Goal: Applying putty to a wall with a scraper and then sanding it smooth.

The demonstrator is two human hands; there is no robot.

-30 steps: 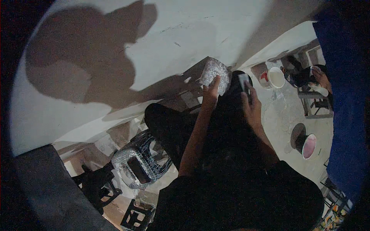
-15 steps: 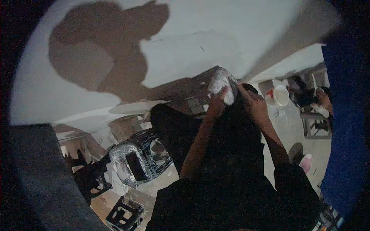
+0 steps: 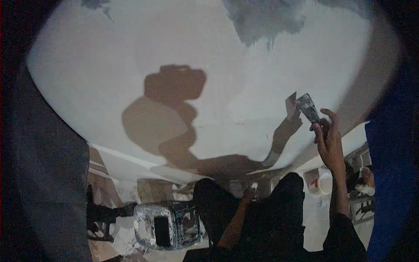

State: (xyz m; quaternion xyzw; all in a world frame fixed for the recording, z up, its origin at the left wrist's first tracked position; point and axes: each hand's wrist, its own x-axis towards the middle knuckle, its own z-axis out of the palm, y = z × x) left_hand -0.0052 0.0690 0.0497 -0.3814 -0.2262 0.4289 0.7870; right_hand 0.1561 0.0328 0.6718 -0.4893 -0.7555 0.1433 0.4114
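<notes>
My right hand [image 3: 327, 135] is raised at the right, fingers gripping a small putty knife [image 3: 308, 108] smeared with grey, its blade near the white wall surface [image 3: 244, 87] and beside its shadow. Grey ragged patches [image 3: 266, 19] mark the top of that surface. My left hand [image 3: 248, 192] is low between my dark-clad knees, dim and small in view; its fingers seem closed on something pale that I cannot make out.
A speckled plastic stool [image 3: 148, 222] lies low at left beside black furniture [image 3: 98, 218]. At right stand a white bucket [image 3: 324, 184], a metal frame [image 3: 362, 209] and another person's hand [image 3: 367, 177]. Dark grey [image 3: 56, 166] and blue [image 3: 388, 183] hanging sheets flank the space.
My view has tilted up to more of the wall. My right hand has risen with the knife from the silvery mottled piece held by my left hand, which now sits lower in the picture.
</notes>
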